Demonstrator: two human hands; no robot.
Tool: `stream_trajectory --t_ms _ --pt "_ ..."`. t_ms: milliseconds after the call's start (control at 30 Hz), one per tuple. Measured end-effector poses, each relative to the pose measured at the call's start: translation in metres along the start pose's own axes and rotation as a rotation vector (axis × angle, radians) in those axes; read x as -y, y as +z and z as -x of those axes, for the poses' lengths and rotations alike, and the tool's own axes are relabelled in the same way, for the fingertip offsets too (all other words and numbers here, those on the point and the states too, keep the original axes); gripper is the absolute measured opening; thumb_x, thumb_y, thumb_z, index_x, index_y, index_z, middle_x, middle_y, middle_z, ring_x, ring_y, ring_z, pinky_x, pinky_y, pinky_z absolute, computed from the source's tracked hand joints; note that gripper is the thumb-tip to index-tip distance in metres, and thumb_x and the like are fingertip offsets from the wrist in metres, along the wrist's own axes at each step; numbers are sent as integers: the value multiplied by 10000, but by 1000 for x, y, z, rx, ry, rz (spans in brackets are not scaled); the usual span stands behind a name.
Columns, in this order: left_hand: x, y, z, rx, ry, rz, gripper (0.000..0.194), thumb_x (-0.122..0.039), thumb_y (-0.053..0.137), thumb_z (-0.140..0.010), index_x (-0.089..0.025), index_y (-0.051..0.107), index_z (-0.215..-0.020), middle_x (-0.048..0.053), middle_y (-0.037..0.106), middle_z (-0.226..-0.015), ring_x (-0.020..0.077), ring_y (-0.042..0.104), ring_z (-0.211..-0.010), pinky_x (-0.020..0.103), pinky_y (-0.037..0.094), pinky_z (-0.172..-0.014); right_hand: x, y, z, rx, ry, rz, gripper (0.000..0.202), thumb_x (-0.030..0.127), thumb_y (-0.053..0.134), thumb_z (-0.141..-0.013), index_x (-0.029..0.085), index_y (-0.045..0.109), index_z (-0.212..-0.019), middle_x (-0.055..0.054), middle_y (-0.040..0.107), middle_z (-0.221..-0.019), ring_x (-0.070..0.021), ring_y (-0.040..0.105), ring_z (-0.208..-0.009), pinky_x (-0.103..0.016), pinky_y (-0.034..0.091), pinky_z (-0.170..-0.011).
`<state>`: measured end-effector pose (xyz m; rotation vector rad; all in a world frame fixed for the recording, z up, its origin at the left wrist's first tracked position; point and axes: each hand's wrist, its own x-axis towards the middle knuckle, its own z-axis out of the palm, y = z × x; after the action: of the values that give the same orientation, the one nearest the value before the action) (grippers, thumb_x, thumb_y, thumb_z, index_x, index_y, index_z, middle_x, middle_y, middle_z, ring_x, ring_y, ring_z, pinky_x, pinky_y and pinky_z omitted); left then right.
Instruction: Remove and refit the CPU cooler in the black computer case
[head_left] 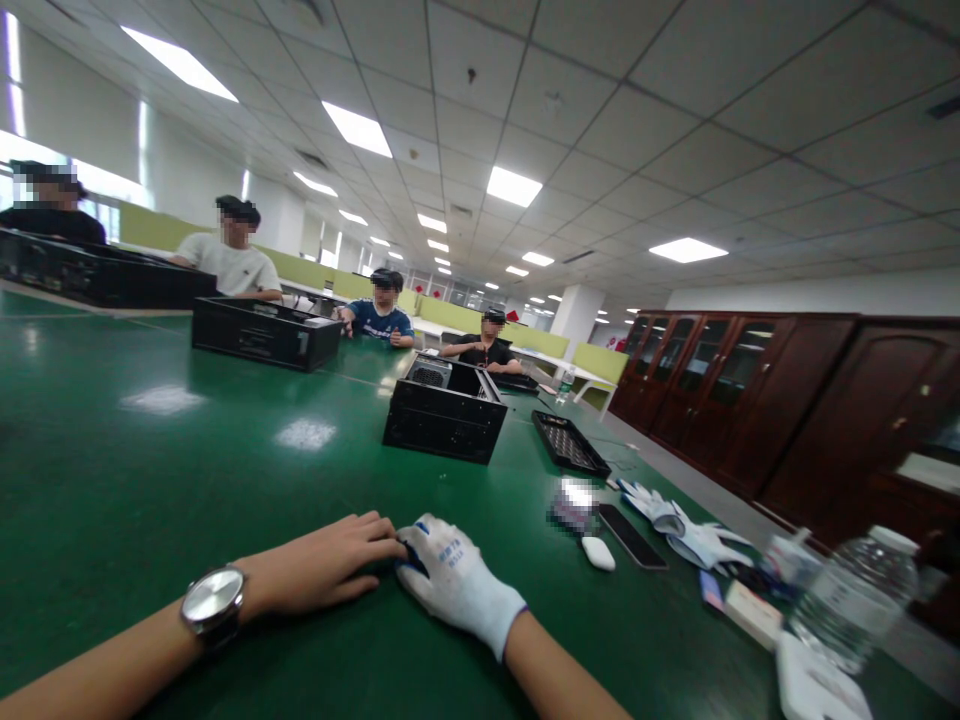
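Note:
My left hand (322, 568), bare and with a silver-faced wristwatch (214, 598) on its wrist, lies palm down over the green table (247, 510). Its fingers stretch out towards my right hand (454, 575), and the foremost fingertip meets the glove's fingers. On my right hand is a white work glove (469, 595) with blue print on its back and dark blue on the palm side. Its thumb stands apart from the bent fingers, whose tips are partly hidden. I see no object in either hand.
Ahead stands an open black computer case (444, 420), with a black panel (571, 443) to its right. At right lie a phone (632, 535), a white earbud case (598, 553), spare gloves (686, 528) and a water bottle (855, 595). Several people sit across the table near more cases (262, 333).

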<state>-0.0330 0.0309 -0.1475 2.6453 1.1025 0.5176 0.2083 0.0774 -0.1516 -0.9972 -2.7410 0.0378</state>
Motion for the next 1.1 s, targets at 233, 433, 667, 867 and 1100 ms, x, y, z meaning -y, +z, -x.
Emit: stream_trajectory --t_ms 233,433,667,867,1100 --pt "-5 -4 -1 37 -33 -2 518 -164 627 -975 -382 577 -1442 47 607 -1407 309 586 -1285 472 428 -1145 -1 2 -2 10 -7 24 410 439 607 -1007 219 620 -1352 -123 670 -1268 -314 676 -1141 -469 563 -983" --pt "-5 -4 -1 27 -34 1 543 -166 632 -972 -407 567 -1455 36 610 -1409 309 591 -1288 486 413 -1164 1 0 -2 2 -18 33 412 432 611 -1008 215 616 -1359 -129 666 -1292 -316 669 -1168 -474 557 -1010" --pt "-4 -4 0 39 -41 -1 533 -177 622 -985 -409 560 -1460 37 601 -1419 307 582 -1294 490 418 -1162 2 0 -1 4 -16 34 413 430 616 -1004 217 619 -1358 -128 668 -1291 -319 674 -1159 -481 564 -1003" --pt "-3 -3 0 34 -31 1 536 -173 629 -977 -400 564 -1459 44 600 -1417 309 581 -1291 476 441 -1140 3 -2 -1 14 -6 29 425 439 609 -1001 218 615 -1364 -129 663 -1292 -327 678 -1142 -487 571 -981" --pt "-6 -5 1 59 -63 -1 525 -189 621 -989 -410 558 -1461 39 591 -1438 315 574 -1312 515 416 -1172 1 1 -1 -20 -16 37 416 444 626 -996 224 621 -1349 -128 672 -1282 -313 683 -1129 -473 574 -972"
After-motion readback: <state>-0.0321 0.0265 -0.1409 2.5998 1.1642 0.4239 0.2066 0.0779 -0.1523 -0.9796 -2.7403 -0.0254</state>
